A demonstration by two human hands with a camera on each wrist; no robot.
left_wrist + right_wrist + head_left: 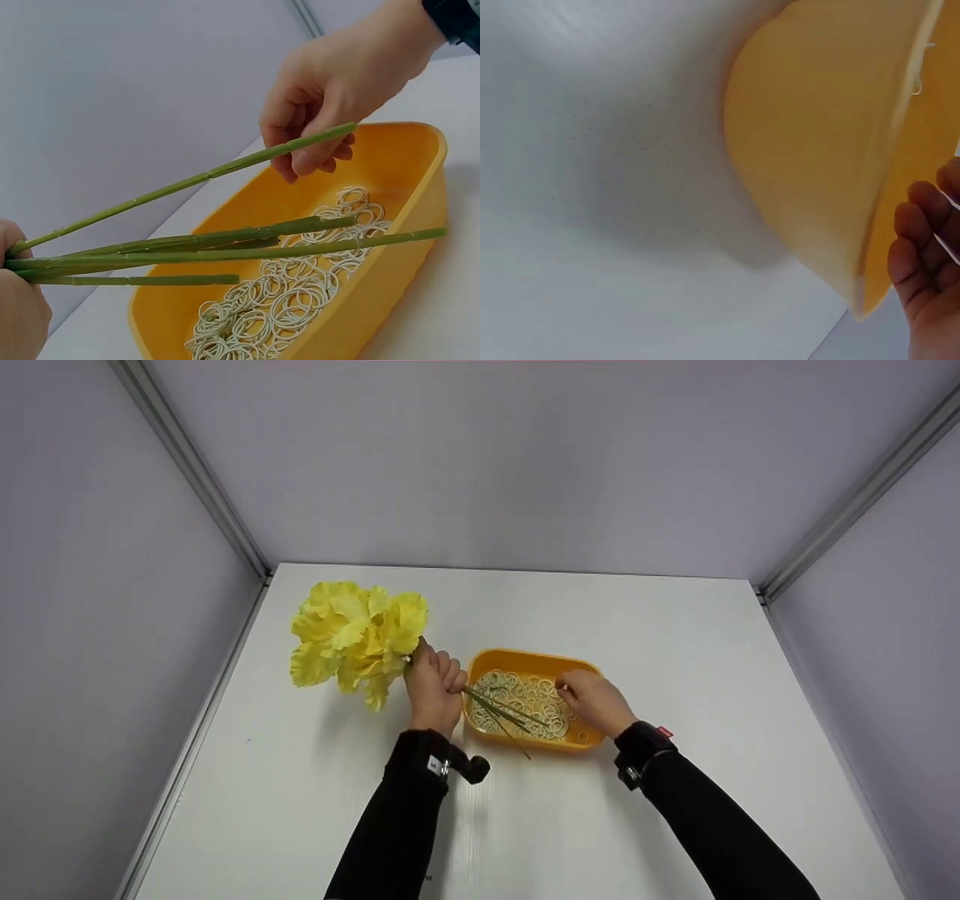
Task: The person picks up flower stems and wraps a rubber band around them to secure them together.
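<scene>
At the left, I am watching the yellow flowers point(356, 641) lying over the white surface point(675, 645), their green stems point(202, 251) bunched and loose, no band around them that I can see. My left hand point(433, 690) is gripping the stems in a fist, their ends reaching over the orange tray point(536, 660). The rubber bands point(285, 300) are lying heaped in the tray. My right hand point(594, 701) is dipping in, fingers curling; I cannot tell whether a band is pinched.
</scene>
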